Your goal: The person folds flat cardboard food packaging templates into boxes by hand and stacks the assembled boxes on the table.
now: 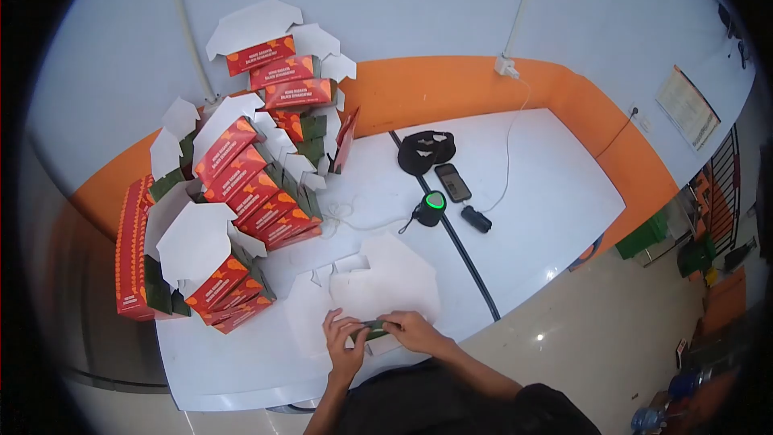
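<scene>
An unfolded carton with its white inner side up [386,278] lies at the table's front edge. My left hand [343,340] has its fingers on the carton's near folded edge, where a dark green strip [372,331] shows. My right hand [412,331] pinches the right end of that same edge. Both hands are close together, with the green part between them. Fingertips partly hide the fold.
Stacks of red and white cartons [262,193] rise at the left of the white table [555,185]. A black strap [425,151], a phone [453,183], a round black device with a green light [433,203] and a small black item [476,218] lie mid-table, near cables.
</scene>
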{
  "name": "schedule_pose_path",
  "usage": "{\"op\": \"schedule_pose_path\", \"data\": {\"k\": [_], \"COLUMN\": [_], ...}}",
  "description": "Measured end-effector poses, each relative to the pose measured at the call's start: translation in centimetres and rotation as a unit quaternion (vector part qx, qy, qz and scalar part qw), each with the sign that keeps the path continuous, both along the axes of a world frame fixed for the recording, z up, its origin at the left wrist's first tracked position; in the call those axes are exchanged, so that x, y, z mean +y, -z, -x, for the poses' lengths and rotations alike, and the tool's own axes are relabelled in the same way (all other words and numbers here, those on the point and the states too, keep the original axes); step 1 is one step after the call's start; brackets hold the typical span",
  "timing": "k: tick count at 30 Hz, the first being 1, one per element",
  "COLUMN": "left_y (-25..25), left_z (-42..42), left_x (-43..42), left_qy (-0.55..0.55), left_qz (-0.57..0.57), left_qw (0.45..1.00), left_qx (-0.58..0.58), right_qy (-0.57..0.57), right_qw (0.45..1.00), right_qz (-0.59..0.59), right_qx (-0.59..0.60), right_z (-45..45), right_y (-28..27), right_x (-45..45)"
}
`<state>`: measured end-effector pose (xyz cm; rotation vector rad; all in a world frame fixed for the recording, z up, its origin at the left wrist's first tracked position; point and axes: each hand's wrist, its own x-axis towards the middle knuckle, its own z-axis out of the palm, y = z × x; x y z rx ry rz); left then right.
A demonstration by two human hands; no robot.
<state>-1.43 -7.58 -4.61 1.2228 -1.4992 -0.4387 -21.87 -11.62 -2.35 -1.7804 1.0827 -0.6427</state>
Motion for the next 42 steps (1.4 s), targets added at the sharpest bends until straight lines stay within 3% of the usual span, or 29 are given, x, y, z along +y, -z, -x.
{"op": "schedule_pose_path", "data": {"k": [3,6,8,11,14,16,19,22,26,28,30,33,35,38,42], "left_y": [-0.9,-2.6,-2.4,-1.7,-3.0,-3.1,-5.3,-7.4,-8.1,-8.0,-8.1,-8.6,-8.3,-8.0,-8.6], "left_z": [-0.1,-0.5,-1.7,-3.4,-4.7,-5.1,-5.9,-5.7,-4.7,-4.7,-4.6,-4.3,-3.8,-4.5,-4.0], "left_x": [0.6,0.8,0.5,0.6,0.5,0.8,1.3,1.8,2.1,2.2,2.4,2.5,2.2,2.1,2.1], "left_qy": [0.063,0.041,0.068,0.068,0.041,0.035,0.045,0.073,0.090,0.082,0.079,0.075,0.068,0.076,0.049], "left_qz": [-0.004,-0.027,-0.087,-0.130,-0.149,-0.180,-0.140,-0.129,-0.133,-0.142,-0.157,-0.168,-0.144,-0.129,-0.145], "left_qw": [0.992,0.990,0.991,0.989,0.980,0.948,0.974,0.987,0.986,0.985,0.982,0.979,0.985,0.987,0.986], "left_qx": [-0.113,-0.131,-0.080,-0.007,0.123,0.261,0.175,0.063,0.050,0.056,0.070,0.085,0.070,0.050,0.071], "right_qy": [-0.051,-0.087,-0.102,-0.080,-0.117,-0.063,0.039,-0.049,-0.042,0.069,0.124,0.074,-0.024,-0.040,0.074], "right_qw": [0.997,0.991,0.981,0.944,0.949,0.971,0.984,0.974,0.971,0.990,0.984,0.970,0.972,0.974,0.975], "right_qz": [0.045,0.077,0.121,0.319,0.274,0.199,0.159,0.220,0.226,0.122,0.123,0.231,0.231,0.221,0.186], "right_qx": [0.034,0.067,0.110,0.031,-0.104,-0.115,-0.071,0.025,0.061,-0.006,-0.019,0.005,-0.026,-0.018,-0.092], "right_z": [0.1,-0.5,-1.3,-4.2,-4.2,-1.8,-1.6,-2.7,-3.7,-2.3,-2.4,-3.5,-5.0,-5.0,-5.0], "right_y": [-1.6,-3.3,-4.2,-9.4,-12.4,-10.1,-10.8,-11.3,-9.7,-5.0,-4.7,-6.6,-8.0,-7.1,-5.5], "right_x": [-0.4,-0.4,-0.3,0.4,1.5,1.1,-1.2,-1.8,-2.1,-2.4,-2.5,-1.7,-1.0,-0.7,-0.1]}}
